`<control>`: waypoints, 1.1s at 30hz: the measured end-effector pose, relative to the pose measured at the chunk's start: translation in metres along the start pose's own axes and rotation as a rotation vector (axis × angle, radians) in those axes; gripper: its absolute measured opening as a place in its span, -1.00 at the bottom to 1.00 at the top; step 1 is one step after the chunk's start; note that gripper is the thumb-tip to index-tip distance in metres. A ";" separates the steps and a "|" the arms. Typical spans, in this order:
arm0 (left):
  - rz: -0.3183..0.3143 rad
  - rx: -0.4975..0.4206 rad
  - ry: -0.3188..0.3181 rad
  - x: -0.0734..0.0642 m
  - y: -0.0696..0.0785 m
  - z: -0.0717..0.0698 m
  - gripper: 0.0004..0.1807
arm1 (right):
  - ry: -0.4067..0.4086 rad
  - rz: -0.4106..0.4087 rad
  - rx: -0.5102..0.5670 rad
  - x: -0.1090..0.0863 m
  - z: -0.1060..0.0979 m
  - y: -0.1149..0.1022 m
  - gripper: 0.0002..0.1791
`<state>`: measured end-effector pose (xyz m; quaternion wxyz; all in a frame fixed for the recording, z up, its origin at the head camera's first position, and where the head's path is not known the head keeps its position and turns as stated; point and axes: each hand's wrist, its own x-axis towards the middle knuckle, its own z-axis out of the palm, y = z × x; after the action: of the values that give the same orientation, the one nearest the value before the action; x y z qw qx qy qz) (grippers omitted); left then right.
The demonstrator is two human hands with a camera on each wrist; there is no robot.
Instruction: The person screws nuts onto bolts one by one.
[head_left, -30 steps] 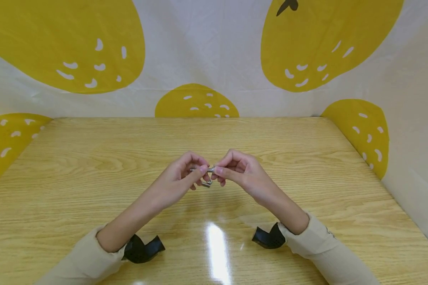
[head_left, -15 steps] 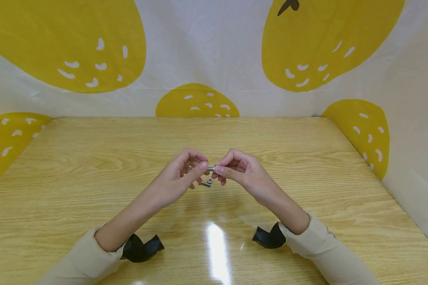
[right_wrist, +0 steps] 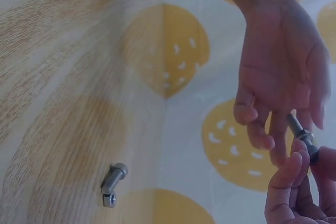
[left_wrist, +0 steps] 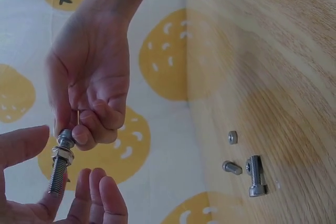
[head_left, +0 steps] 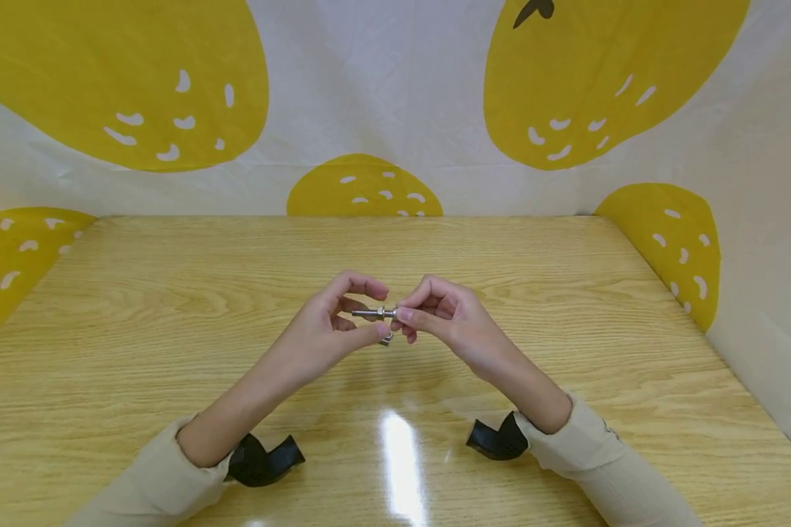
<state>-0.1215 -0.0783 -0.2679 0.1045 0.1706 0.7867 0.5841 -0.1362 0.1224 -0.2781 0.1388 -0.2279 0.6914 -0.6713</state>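
My right hand (head_left: 444, 311) pinches a silver bolt (head_left: 362, 313) by its head end, between thumb and forefinger. The bolt lies nearly level above the table, its threaded end towards the left. A nut (left_wrist: 62, 155) sits partway along the shank, closer to the head. My left hand (head_left: 339, 322) surrounds the threaded end with thumb and fingers spread, not gripping it. In the right wrist view the left palm (right_wrist: 278, 72) faces the bolt. Below the hands, on the table, lies another bolt (left_wrist: 255, 177) with a nut (right_wrist: 109, 199) beside it.
The wood-grain table (head_left: 171, 293) also bears a loose nut (left_wrist: 232, 137) and a bolt (left_wrist: 232, 168), seen in the left wrist view. A white cloth (head_left: 369, 88) with yellow fruit prints hangs behind the table. Black wrist mounts (head_left: 264, 461) stick out under both sleeves.
My left thumb and forefinger were pinching around the nut on the bolt; they have now spread apart, exposing the nut and threaded end. The right hand keeps its grip and place.
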 end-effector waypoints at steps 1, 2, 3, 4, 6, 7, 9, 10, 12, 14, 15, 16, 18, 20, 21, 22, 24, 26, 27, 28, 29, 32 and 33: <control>0.000 0.010 0.002 0.000 0.000 0.000 -0.65 | -0.001 -0.002 -0.002 0.000 0.000 0.000 -0.93; -0.004 0.018 0.002 0.001 -0.001 0.000 -0.66 | -0.001 -0.002 -0.002 0.000 0.000 0.000 -0.92; -0.008 0.025 -0.003 0.001 -0.002 0.000 -0.67 | -0.002 -0.001 -0.002 0.000 0.001 0.000 -0.92; -0.012 0.031 -0.010 0.002 -0.002 0.000 -0.69 | -0.002 -0.003 -0.003 0.000 0.001 0.000 -0.92; -0.016 0.025 -0.024 0.002 -0.003 0.000 -0.71 | -0.001 -0.005 -0.003 -0.001 0.001 0.000 -0.93; -0.018 0.016 -0.028 0.002 -0.004 0.000 -0.73 | -0.001 -0.004 -0.003 -0.001 0.001 0.000 -0.93; -0.009 -0.002 -0.031 0.002 -0.004 0.000 -0.74 | 0.000 -0.003 -0.003 0.000 0.001 0.001 -0.94; -0.002 -0.012 -0.030 0.001 -0.004 0.000 -0.74 | 0.003 -0.002 -0.003 -0.001 0.000 0.001 -0.94; 0.009 -0.034 -0.029 0.000 -0.003 0.000 -0.76 | 0.006 0.003 -0.004 -0.001 0.000 0.001 -0.94; 0.009 -0.051 -0.025 0.000 -0.003 0.001 -0.76 | 0.008 0.007 -0.005 0.000 0.000 0.001 -0.93; 0.004 -0.059 -0.023 -0.001 -0.002 0.001 -0.74 | 0.008 0.009 -0.005 0.000 0.001 0.001 -0.93; -0.001 -0.060 -0.018 -0.001 -0.002 0.001 -0.73 | 0.007 0.009 -0.006 0.000 0.001 0.001 -0.92; -0.007 -0.028 0.002 -0.001 -0.002 0.001 -0.70 | 0.004 0.007 -0.006 0.000 0.001 0.002 -0.90; -0.005 0.026 0.023 -0.001 -0.002 0.002 -0.69 | 0.002 0.005 -0.004 -0.001 0.001 0.002 -0.89; -0.001 0.055 0.031 -0.001 -0.003 0.002 -0.69 | 0.001 0.003 -0.002 -0.001 0.001 0.001 -0.89; 0.002 0.080 0.034 0.000 -0.003 0.002 -0.70 | 0.000 0.001 0.000 -0.001 0.001 0.001 -0.89; 0.007 0.104 0.026 0.000 -0.004 0.002 -0.72 | -0.003 -0.002 0.003 -0.001 0.001 0.001 -0.90; 0.002 0.087 0.004 0.001 -0.005 0.002 -0.73 | -0.006 -0.003 0.005 -0.001 0.001 0.001 -0.91; 0.001 0.075 -0.005 0.001 -0.006 0.002 -0.74 | -0.006 -0.003 0.007 -0.001 0.001 0.001 -0.92; 0.001 0.059 -0.011 0.001 -0.005 0.002 -0.75 | -0.007 -0.002 0.009 -0.002 0.001 0.001 -0.92; 0.006 0.046 -0.015 0.001 -0.005 0.002 -0.76 | -0.005 -0.001 0.011 -0.002 0.001 0.001 -0.92; 0.025 0.008 -0.016 0.001 -0.004 0.003 -0.78 | 0.001 0.006 0.015 -0.002 0.000 0.001 -0.94; 0.031 -0.006 -0.017 0.001 -0.004 0.003 -0.78 | 0.002 0.007 0.017 -0.002 0.000 0.001 -0.94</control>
<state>-0.1216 -0.0767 -0.2720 0.1028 0.1874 0.7812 0.5865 -0.1346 0.1232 -0.2792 0.1424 -0.2236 0.6866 -0.6770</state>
